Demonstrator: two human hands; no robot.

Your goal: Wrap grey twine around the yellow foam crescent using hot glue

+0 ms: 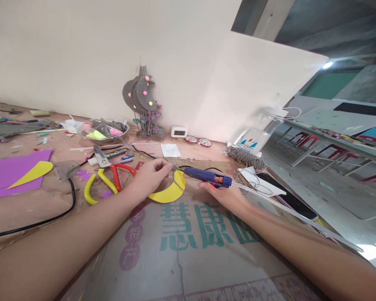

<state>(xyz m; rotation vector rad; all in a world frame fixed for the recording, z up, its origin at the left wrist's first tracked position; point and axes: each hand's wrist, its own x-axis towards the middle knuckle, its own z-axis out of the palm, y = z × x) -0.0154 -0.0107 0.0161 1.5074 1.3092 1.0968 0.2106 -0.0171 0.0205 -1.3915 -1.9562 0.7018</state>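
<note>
A yellow crescent (168, 196) lies on the printed cardboard (191, 263) in front of me. My left hand (153, 177) pinches grey yarn (180, 186) at the crescent's upper tip; whether the fingers also grip the crescent is hard to see. The yarn runs along the crescent and trails down over the cardboard. In my right hand (222, 194) is a blue hot glue gun (203, 176), its nozzle pointing left, close to the yarn and the left fingertips. A long clear glue stick (288, 211) sticks out of its back end.
Left of the crescent lie yellow-handled scissors (94, 188), red-handled pliers (116, 177) and purple sheets (15, 179). Behind stand a bowl of pompoms (105, 130), grey hanging moons (141, 96) and a small clock (179, 132). A yarn skein (244, 156), plastic jug (263, 129) and phone (288, 194) are right.
</note>
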